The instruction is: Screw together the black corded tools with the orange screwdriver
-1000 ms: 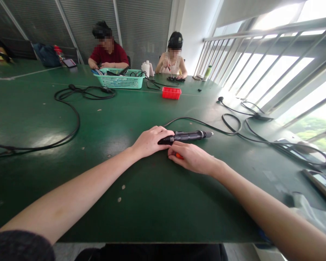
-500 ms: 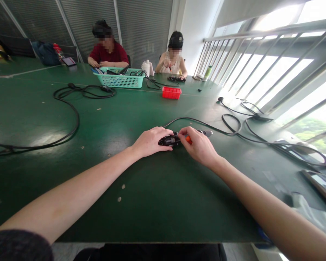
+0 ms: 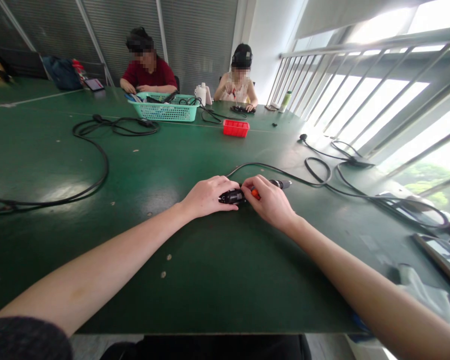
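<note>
A black corded tool [image 3: 232, 195] lies flat on the green table [image 3: 210, 260], its metal tip [image 3: 283, 184] pointing right. My left hand [image 3: 207, 196] rests on its left end, fingers curled over the body. My right hand [image 3: 270, 201] lies over the middle of the tool, fingers pinched on a small orange-handled item [image 3: 254, 192] held against it. The tool's middle is hidden under my right hand.
A black cable [image 3: 315, 180] runs from the tool toward the window side. Another cable [image 3: 97, 150] loops at the left. A red box [image 3: 236, 128] and a teal basket [image 3: 165, 111] stand farther back, where two people sit working. White cloth [image 3: 423, 295] lies at right.
My right hand, holding the orange item, rose from the table in front of the tool and moved onto the tool's middle. My left hand stayed on the tool's left end.
</note>
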`<state>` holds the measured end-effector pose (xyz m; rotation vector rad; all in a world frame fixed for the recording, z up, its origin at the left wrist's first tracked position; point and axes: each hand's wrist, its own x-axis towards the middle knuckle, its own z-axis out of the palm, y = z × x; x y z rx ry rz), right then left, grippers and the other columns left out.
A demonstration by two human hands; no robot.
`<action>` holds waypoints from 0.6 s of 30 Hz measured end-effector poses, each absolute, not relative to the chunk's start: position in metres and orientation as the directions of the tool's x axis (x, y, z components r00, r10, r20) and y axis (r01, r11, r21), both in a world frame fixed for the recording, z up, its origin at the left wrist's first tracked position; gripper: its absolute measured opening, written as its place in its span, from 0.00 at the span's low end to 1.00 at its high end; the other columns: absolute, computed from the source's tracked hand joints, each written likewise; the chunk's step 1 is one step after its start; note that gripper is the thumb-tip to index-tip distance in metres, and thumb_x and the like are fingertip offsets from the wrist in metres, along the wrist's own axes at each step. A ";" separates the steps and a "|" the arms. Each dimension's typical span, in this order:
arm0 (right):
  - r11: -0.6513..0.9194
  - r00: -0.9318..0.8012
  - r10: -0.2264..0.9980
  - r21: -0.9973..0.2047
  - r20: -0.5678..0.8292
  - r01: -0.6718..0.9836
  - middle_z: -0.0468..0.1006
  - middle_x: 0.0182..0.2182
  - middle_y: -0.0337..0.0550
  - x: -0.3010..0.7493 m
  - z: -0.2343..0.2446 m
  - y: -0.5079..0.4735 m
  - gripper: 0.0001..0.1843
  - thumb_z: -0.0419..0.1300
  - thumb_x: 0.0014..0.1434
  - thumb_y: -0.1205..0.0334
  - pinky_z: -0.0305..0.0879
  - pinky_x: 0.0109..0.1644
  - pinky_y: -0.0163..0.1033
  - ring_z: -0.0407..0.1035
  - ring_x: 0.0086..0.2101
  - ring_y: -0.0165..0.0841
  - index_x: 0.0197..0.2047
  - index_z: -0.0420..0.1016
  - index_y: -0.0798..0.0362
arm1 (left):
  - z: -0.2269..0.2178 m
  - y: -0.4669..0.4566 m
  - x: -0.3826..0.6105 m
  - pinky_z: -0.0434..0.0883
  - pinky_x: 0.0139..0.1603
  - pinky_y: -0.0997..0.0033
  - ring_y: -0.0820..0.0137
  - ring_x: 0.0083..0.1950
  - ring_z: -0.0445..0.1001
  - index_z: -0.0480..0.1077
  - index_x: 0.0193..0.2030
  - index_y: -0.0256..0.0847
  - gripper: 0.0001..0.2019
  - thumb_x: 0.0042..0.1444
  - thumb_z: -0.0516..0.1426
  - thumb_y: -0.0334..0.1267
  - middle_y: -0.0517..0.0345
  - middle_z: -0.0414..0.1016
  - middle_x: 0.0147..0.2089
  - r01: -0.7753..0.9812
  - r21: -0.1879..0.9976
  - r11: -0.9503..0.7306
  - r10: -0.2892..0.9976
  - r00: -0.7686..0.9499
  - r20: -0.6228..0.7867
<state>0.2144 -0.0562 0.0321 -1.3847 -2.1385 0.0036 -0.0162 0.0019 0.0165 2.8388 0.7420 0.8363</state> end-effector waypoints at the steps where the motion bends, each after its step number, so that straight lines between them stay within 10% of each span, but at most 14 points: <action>1: 0.460 -0.295 0.836 -0.300 0.462 0.835 0.78 0.42 0.44 0.214 0.032 -0.056 0.11 0.52 0.73 0.53 0.61 0.34 0.37 0.72 0.35 0.35 0.46 0.71 0.48 | 0.017 0.002 -0.016 0.74 0.54 0.62 0.60 0.55 0.77 0.71 0.59 0.46 0.24 0.61 0.66 0.53 0.54 0.78 0.54 0.430 0.220 -0.875 0.481 0.731 0.484; 18: 0.484 -0.346 0.853 -0.342 0.390 0.806 0.79 0.42 0.44 0.216 0.039 -0.059 0.09 0.53 0.72 0.55 0.64 0.40 0.40 0.73 0.37 0.36 0.45 0.71 0.49 | 0.021 0.001 -0.017 0.74 0.51 0.65 0.60 0.54 0.76 0.71 0.60 0.48 0.22 0.63 0.64 0.54 0.54 0.76 0.54 0.449 0.201 -0.871 0.489 0.751 0.444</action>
